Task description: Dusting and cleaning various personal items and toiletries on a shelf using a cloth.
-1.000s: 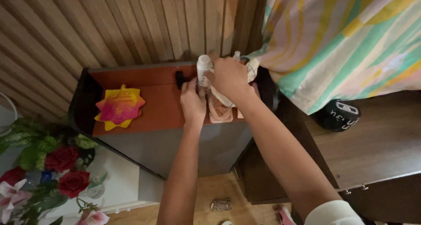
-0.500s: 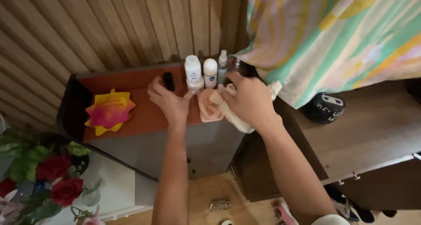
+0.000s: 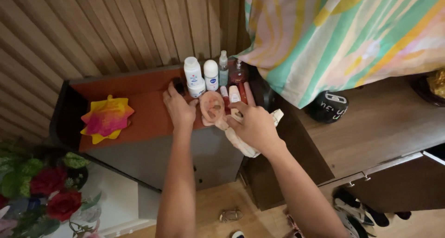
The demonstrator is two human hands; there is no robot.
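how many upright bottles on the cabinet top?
4, in a row at the wall: large white bottle, smaller white bottle, clear spray bottle, reddish bottle. More may hide behind them.

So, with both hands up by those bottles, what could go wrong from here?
1. The left hand is close to the white bottles; a nudge might topple the packed upright row.
2. The cloth in the right hand hangs past the cabinet edge and could slip to the floor.
3. The pink dish near that edge might get knocked off.
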